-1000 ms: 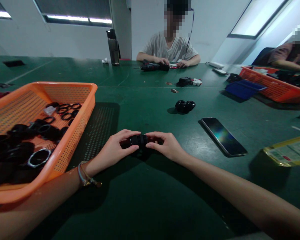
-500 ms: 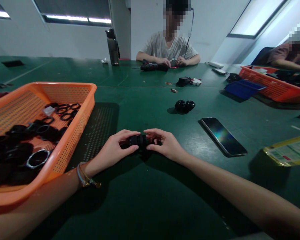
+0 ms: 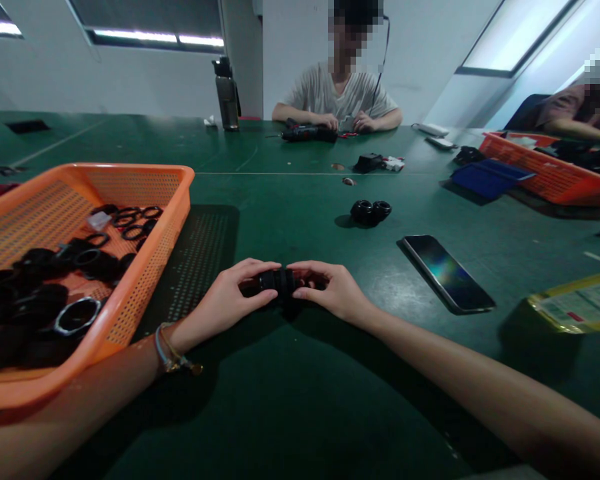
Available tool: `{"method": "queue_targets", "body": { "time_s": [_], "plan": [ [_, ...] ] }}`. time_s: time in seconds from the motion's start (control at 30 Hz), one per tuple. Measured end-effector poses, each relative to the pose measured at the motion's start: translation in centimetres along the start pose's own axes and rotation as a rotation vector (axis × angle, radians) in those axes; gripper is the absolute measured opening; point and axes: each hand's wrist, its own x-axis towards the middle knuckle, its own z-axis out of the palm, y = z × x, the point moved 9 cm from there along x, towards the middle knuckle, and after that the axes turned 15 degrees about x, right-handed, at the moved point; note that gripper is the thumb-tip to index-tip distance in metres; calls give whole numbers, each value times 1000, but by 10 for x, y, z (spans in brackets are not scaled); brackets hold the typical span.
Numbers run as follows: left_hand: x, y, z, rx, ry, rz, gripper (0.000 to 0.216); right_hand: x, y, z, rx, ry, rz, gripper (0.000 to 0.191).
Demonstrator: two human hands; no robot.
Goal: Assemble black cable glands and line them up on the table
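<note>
- Left hand (image 3: 230, 297) was closed on the left end of the black threaded fitting (image 3: 279, 280), thumb under and fingers curled over the top.
- Right hand (image 3: 333, 290) was closed on the right end of it, fingertips wrapped round; the part of the fitting under them was hidden.
- The fitting lay level between the two hands, low over the bench (image 3: 290, 400), about mid-width in the near half. Couldn't tell whether it touched the surface.
- Both forearms lay on or just above the bench; there was a bracelet (image 3: 170, 350) on the left wrist.
- Orange basket (image 3: 176, 213) sat just left of the left hand, with loose black rings (image 3: 135, 220) and bigger black parts in it, plus one metal-rimmed ring (image 3: 77, 317).
- Pair of black parts (image 3: 370, 212) sat side by side, touching, beyond the right hand and well apart from it.
- Phone (image 3: 447, 272) lay flat with its screen up, to the right of the right hand.
- Yellow-edged packet (image 3: 575, 307) was at the right edge.
- Blue tray (image 3: 487, 179) and a second orange basket (image 3: 550, 183) were far right.
- A person in a grey shirt (image 3: 340, 97) sat opposite, both hands on dark parts; a bottle (image 3: 227, 93) stood upright to their side.
</note>
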Motion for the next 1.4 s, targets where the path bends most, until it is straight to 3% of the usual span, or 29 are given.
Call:
{"method": "queue_targets", "body": {
  "time_s": [1.4],
  "plan": [
    [0,2,-1,13,1,3,39,0,0,0,-61,-9,-17,34]
  ]
}}
